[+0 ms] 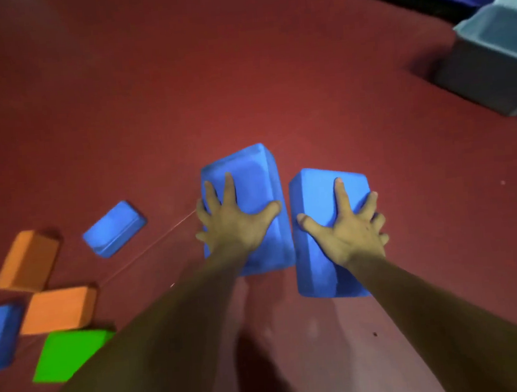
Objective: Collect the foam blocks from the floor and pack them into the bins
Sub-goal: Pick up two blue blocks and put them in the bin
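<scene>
Grips the left blue block [249, 178] across its width with the left hand [235, 225], fingers [228, 184] splayed wide, thumb hooked over the edge. Grips the right blue block [317, 253] likewise with the right hand [346, 229], just beside the first, over the red floor [180, 78], well apart from the grey bin [488, 66].

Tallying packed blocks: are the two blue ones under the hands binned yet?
Out. The left hand grips the left blue block, right hand the right blue block, over red floor, apart from the grey bin.
</scene>
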Action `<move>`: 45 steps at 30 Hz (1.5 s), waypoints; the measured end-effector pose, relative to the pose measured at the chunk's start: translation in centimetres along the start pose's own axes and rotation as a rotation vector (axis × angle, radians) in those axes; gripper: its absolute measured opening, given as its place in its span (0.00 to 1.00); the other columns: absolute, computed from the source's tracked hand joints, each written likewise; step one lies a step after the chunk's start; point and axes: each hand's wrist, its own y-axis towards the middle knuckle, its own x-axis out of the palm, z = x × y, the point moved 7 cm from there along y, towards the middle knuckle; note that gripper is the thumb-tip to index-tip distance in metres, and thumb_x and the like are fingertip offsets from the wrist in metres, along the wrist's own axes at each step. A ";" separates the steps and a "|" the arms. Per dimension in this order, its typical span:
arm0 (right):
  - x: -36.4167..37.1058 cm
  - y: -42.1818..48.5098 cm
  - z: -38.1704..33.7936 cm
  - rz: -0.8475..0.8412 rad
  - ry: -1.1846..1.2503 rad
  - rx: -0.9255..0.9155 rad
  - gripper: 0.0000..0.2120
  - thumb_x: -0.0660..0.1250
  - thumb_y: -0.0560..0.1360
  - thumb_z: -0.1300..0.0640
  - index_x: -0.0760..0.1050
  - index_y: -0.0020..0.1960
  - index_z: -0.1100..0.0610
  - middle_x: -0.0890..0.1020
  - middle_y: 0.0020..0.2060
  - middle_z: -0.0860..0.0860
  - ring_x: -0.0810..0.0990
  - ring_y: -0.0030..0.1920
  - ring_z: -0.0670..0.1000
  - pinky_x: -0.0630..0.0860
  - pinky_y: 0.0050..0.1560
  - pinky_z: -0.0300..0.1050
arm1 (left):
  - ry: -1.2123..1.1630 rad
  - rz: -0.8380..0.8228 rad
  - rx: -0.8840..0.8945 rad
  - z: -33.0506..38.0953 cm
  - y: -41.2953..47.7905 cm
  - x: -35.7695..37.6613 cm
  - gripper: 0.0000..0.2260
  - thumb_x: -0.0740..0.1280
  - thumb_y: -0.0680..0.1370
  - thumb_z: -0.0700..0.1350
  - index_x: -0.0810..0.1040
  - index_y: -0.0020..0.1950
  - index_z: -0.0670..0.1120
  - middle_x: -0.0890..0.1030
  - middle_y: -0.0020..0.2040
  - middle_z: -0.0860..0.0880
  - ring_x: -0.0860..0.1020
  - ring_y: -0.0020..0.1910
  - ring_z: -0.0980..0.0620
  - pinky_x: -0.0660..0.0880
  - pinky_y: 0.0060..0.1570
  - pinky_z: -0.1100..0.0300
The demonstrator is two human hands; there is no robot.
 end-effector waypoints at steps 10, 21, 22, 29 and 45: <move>-13.5 19.3 14.0 0.136 0.148 0.251 0.51 0.61 0.65 0.19 0.39 0.79 0.31 0.40 0.82 0.57 0.51 0.78 0.68 0.52 0.74 0.70 | 0.091 -0.157 0.234 25.1 8.6 17.1 0.51 0.69 0.64 0.75 0.48 0.81 0.64 0.44 0.83 0.55 0.46 0.81 0.44 0.53 0.72 0.30; -27.0 37.5 28.2 0.241 0.238 0.496 0.50 0.61 0.64 0.19 0.39 0.78 0.29 0.39 0.82 0.57 0.50 0.79 0.67 0.52 0.74 0.70 | 0.199 -0.354 0.535 52.6 14.7 33.6 0.50 0.70 0.66 0.74 0.48 0.81 0.65 0.40 0.83 0.57 0.43 0.81 0.46 0.53 0.73 0.31; -28.5 38.4 29.3 0.254 0.247 0.509 0.50 0.61 0.65 0.19 0.39 0.78 0.29 0.39 0.81 0.57 0.50 0.79 0.67 0.52 0.74 0.69 | 0.207 -0.363 0.555 54.9 14.8 34.4 0.50 0.70 0.66 0.74 0.48 0.81 0.65 0.40 0.83 0.57 0.43 0.81 0.47 0.53 0.73 0.32; -38.2 44.3 40.6 0.345 0.298 0.624 0.50 0.61 0.65 0.19 0.38 0.78 0.29 0.39 0.82 0.56 0.50 0.78 0.66 0.53 0.74 0.69 | 0.243 -0.459 0.738 72.4 11.8 44.6 0.51 0.70 0.65 0.74 0.47 0.81 0.65 0.40 0.82 0.57 0.42 0.81 0.48 0.54 0.72 0.34; -54.6 57.4 71.9 0.478 0.429 0.968 0.51 0.62 0.65 0.19 0.40 0.78 0.30 0.41 0.82 0.56 0.51 0.79 0.65 0.54 0.73 0.68 | 0.321 -0.712 0.992 103.6 -0.7 73.9 0.52 0.70 0.63 0.75 0.47 0.80 0.67 0.39 0.82 0.60 0.40 0.81 0.52 0.53 0.73 0.32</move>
